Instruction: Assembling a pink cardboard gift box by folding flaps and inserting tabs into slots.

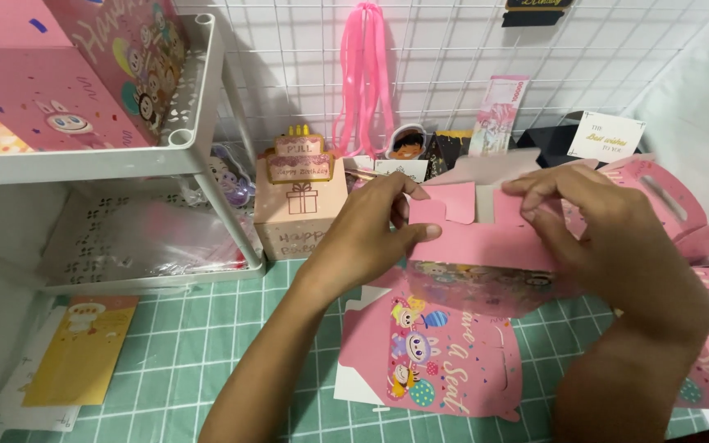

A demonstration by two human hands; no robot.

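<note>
Here, my left hand and right hand each pinch an end of the pink box, held just above the green mat; its long axis runs left-right between them, flaps up, both hands equally near.

I see a pink box of matt printed card. At its twelve o'clock hang glossy pink ribbons on a white wire grid. At nine o'clock, a smooth white shelf rack, probably plastic. The table cover looks matt.
</note>
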